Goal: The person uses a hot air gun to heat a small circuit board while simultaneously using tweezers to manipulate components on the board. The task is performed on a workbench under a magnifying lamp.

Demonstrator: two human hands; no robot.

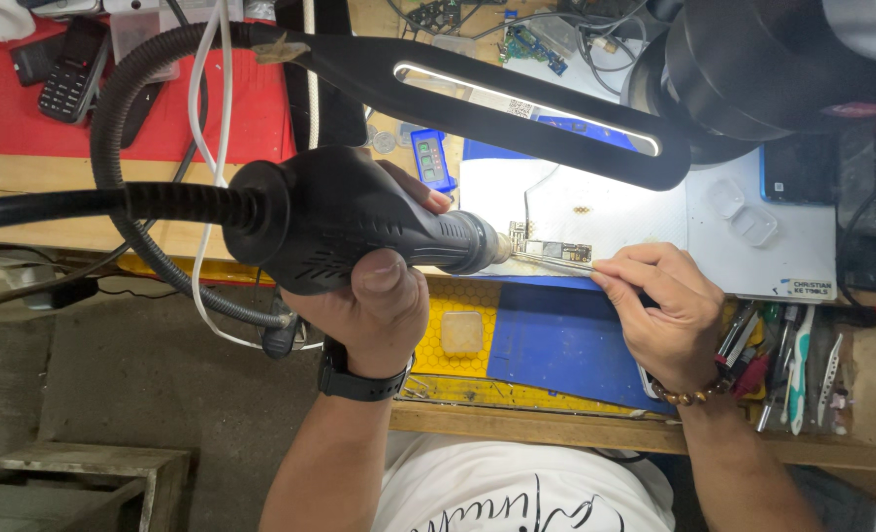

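Currently gripped in left hand (374,305): black hot-air handpiece (359,222), fingers wrapped fully round the body, thumb on the near side. Fitted with a ribbed black hose (113,108) leaving the rear end and looping toward the far left of the worktop (83,232). Metal nozzle (502,244) aimed at a small circuit board (561,251), tip just beside the board's left end.

Right hand (669,305) pinched shut on thin metal tweezers (556,262), thumb and forefinger closed on the shaft, remaining fingers curled. Tweezer tips touching the circuit board near the nozzle. Beaded bracelet (689,396) on right wrist, black watch (359,379) on left wrist.

Circuit board lying on a white mat (605,212) near the middle of the worktop, with a blue mat (556,340) and a yellow honeycomb pad (462,296) toward the near edge. Pale square block (461,333) resting on the yellow pad.

Black lamp arm (517,94) with 1 lit strip overhanging the white mat. Hand tools (792,365) bunched at the near right corner. Dark keypad phone (73,69) on a red surface (4,108) at the far left corner.
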